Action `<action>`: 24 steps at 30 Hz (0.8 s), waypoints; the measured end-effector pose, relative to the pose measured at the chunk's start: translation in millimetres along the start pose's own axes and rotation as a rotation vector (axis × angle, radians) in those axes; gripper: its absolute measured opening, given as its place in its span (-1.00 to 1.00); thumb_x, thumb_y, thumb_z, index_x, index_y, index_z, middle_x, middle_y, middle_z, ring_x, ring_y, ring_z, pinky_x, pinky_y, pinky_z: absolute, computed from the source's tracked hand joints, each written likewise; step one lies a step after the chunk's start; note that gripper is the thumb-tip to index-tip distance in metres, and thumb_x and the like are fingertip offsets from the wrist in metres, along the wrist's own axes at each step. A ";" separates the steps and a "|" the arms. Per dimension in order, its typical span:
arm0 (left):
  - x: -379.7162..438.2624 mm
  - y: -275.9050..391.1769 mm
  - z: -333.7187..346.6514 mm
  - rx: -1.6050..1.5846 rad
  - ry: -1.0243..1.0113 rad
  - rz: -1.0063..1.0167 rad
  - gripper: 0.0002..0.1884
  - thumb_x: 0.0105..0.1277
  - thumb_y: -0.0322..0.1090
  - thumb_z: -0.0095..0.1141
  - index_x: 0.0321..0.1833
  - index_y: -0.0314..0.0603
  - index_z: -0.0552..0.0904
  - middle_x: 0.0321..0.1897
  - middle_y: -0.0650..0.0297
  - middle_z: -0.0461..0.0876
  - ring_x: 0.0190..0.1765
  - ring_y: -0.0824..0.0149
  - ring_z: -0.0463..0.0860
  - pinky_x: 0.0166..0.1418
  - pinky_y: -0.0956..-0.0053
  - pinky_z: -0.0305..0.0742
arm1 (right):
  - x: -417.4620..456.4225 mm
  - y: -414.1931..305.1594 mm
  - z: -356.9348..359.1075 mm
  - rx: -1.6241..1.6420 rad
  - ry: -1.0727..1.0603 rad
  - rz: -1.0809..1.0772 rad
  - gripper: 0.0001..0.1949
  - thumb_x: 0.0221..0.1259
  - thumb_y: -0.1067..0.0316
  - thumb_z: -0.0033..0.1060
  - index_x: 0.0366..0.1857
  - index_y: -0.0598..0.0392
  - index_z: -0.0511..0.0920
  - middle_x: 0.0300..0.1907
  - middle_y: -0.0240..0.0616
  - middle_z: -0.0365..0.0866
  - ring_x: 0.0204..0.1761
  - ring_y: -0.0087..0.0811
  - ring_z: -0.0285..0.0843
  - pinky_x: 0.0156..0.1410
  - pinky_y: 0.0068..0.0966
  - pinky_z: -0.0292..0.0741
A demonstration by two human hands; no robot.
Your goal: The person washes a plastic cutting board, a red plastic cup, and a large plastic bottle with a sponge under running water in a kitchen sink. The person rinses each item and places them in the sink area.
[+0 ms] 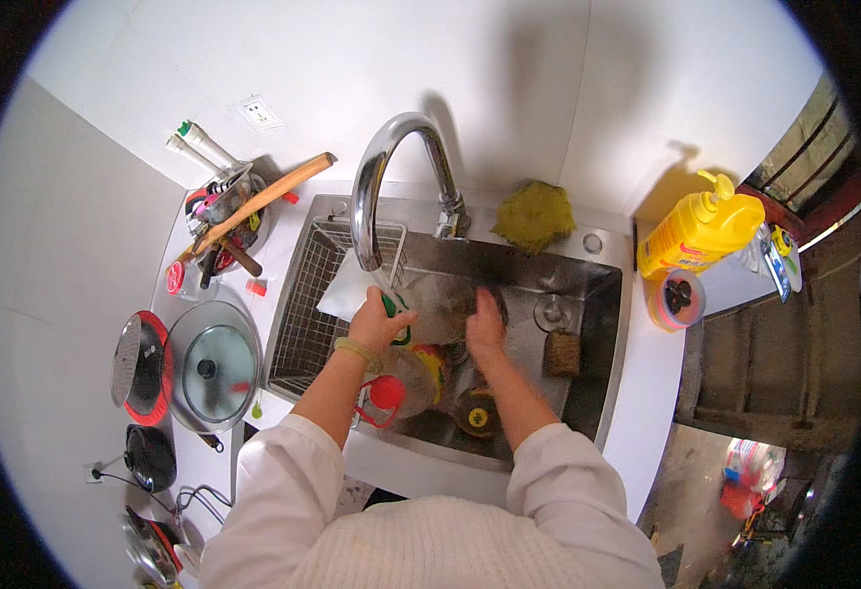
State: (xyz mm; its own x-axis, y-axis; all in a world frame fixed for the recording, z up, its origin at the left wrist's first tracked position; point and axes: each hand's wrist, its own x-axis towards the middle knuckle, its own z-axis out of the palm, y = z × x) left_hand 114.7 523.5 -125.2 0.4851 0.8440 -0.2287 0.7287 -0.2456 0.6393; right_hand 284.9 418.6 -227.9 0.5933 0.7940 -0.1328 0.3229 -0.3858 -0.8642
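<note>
My left hand [382, 322] is closed around the green part of a clear, blurred container [434, 309], just below the spout of the chrome faucet [390, 154]. My right hand [485, 327], blurred, is at the container's right side beside a dark round shape; whether it grips anything cannot be told. Beneath my hands in the steel sink [614, 353] lie a clear plastic jug with a red cap [386, 392] and a dark round item with a yellow centre [478, 417]. A white sheet-like item [343, 291] rests in the wire basket [298, 302] left of my left hand.
A brown sponge-like block [563, 353] sits at the sink's right, near the drain strainer [552, 313]. A yellow-green scouring mesh [535, 216] lies on the back rim. Right stands a yellow pump bottle [699, 232]; left are a utensil holder [235, 210] and a glass lid [213, 368].
</note>
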 end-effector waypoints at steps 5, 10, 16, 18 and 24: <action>-7.7 8.2 -7.9 0.044 0.013 0.023 -0.37 0.00 -0.03 0.36 -0.04 -0.29 0.33 -0.19 -0.12 0.59 -0.08 -0.12 0.59 -0.02 0.18 0.48 | -27.6 -72.2 0.0 -0.058 0.002 -0.531 -0.53 0.15 0.49 -0.17 0.22 0.22 0.33 0.31 -0.02 0.25 0.38 -0.08 0.14 0.47 -0.28 0.07; -22.1 46.5 -15.6 0.156 0.012 -0.007 -0.37 -0.04 -0.14 0.35 0.09 -0.21 0.40 -0.08 0.00 0.58 -0.01 -0.02 0.58 0.05 0.24 0.46 | -13.4 -46.9 -14.3 0.079 0.013 -0.213 -0.55 0.20 0.42 -0.08 0.22 0.22 0.34 0.28 -0.02 0.30 0.34 -0.06 0.20 0.44 -0.29 0.14; -17.6 51.9 -14.8 0.248 0.005 0.401 -0.39 -0.17 -0.33 0.40 0.04 -0.13 0.47 -0.12 0.06 0.56 -0.03 -0.03 0.56 0.02 0.22 0.47 | -3.6 -36.2 -43.0 0.243 0.001 -0.106 -0.53 0.13 0.49 -0.06 0.21 0.22 0.35 0.26 -0.01 0.32 0.34 -0.05 0.21 0.42 -0.30 0.16; -17.8 54.9 -15.0 0.272 -0.003 0.513 -0.39 -0.23 -0.37 0.42 0.00 -0.12 0.49 -0.16 0.07 0.56 -0.05 -0.04 0.55 0.00 0.20 0.46 | -18.4 -54.8 -44.1 0.198 0.075 -0.299 -0.54 0.13 0.54 -0.08 0.19 0.16 0.38 0.25 -0.05 0.34 0.32 -0.07 0.25 0.41 -0.32 0.19; -19.7 56.1 -16.0 0.322 -0.021 0.573 -0.36 -0.34 -0.39 0.48 -0.06 -0.11 0.52 -0.17 0.10 0.55 -0.04 -0.04 0.52 0.02 0.17 0.41 | -34.9 -58.4 -42.3 -0.077 0.017 -0.537 -0.52 0.09 0.59 -0.06 0.18 0.15 0.39 0.23 -0.02 0.36 0.28 -0.01 0.28 0.35 -0.28 0.28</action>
State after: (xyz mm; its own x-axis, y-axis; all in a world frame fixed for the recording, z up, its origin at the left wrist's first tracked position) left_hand 138.4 500.8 -73.1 0.8463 0.5287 0.0662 0.4591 -0.7867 0.4127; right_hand 276.5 393.6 -152.2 0.3412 0.8816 0.3262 0.6366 0.0387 -0.7702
